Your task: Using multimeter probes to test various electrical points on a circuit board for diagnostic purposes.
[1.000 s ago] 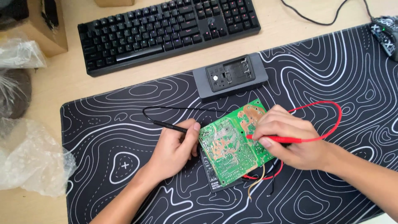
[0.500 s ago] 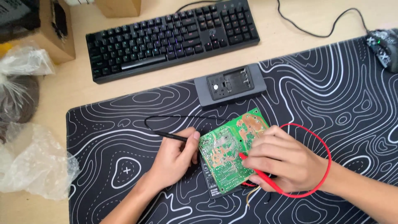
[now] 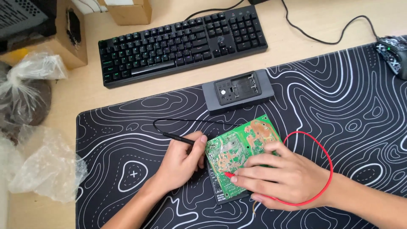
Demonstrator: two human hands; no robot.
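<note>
A green circuit board (image 3: pixel 237 150) lies solder side up on a dark meter body (image 3: pixel 222 196), on the black patterned desk mat (image 3: pixel 127 127). My left hand (image 3: pixel 182 163) grips the black probe (image 3: pixel 176 138), its tip pointing at the board's left edge. My right hand (image 3: pixel 284 178) rests over the board's right half and holds the red probe (image 3: pixel 231 174), whose tip touches the lower board. The red lead (image 3: pixel 326 161) loops around my right wrist.
A grey box with an open battery bay (image 3: pixel 237 90) sits just beyond the board. A black keyboard (image 3: pixel 182 40) lies further back, a mouse (image 3: pixel 392 53) at the far right. Clear plastic bags (image 3: pixel 38 169) and a cardboard box (image 3: pixel 63 34) crowd the left.
My right hand slid lower over the board, and the red probe tip moved down toward the board's lower left. The red lead now loops wider to the right. My left hand stayed put.
</note>
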